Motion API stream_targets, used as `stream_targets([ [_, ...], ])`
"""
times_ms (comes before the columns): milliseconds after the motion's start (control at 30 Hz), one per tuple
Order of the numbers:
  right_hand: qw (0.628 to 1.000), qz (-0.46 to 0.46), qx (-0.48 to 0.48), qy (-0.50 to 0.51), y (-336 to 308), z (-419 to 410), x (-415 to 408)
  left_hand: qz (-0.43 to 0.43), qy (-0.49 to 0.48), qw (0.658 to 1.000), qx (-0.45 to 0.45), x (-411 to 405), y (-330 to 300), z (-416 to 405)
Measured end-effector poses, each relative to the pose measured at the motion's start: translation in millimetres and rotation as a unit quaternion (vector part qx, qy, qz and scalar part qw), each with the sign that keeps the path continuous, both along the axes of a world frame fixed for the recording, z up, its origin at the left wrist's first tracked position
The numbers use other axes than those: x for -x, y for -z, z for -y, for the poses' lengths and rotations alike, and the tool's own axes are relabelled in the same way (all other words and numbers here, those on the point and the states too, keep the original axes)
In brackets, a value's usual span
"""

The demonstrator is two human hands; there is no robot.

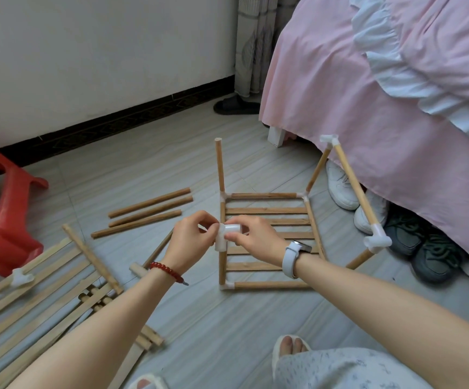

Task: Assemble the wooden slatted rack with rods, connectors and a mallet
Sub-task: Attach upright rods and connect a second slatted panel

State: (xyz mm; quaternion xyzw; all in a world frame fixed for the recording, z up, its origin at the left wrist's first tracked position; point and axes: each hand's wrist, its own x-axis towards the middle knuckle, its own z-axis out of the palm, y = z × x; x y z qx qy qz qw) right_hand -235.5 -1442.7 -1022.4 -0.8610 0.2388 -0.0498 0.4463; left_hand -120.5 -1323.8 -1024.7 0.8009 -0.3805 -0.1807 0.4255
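A partly built wooden slatted rack (269,211) lies on the floor, with upright rods at its corners. Both my hands hold a white plastic connector (229,233) on top of the near-left upright rod (222,266). My left hand (192,240) pinches the connector's left side. My right hand (253,238) grips its right arm with thumb and fingers. On the right, a rod with white connectors at both ends (356,189) spans two uprights. Three loose rods (149,211) lie to the left. The wooden mallet (139,269) is partly hidden behind my left wrist.
A loose slatted panel (45,290) with a white connector (21,277) lies at the lower left. A red plastic stool (0,209) stands left. A pink-covered bed (382,108) fills the right, with several shoes (396,228) under it. My feet and knee are at the bottom.
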Motion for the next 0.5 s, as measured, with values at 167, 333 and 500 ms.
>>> stream_targets([
  [167, 0.995, 0.009, -0.085, 0.044, 6.9, 6.4, 4.2, -0.032, 0.024, 0.999, -0.019, -1.6, 1.4, -0.3],
  [333, 0.989, 0.003, -0.133, 0.068, 9.6, 9.2, 6.3, 0.014, 0.061, 0.995, -0.072, -5.5, 9.1, -3.6],
  [500, 0.982, 0.005, -0.174, 0.075, 5.7, 9.7, 6.1, 0.003, 0.105, 0.987, -0.121, -2.7, 14.2, -3.2],
])
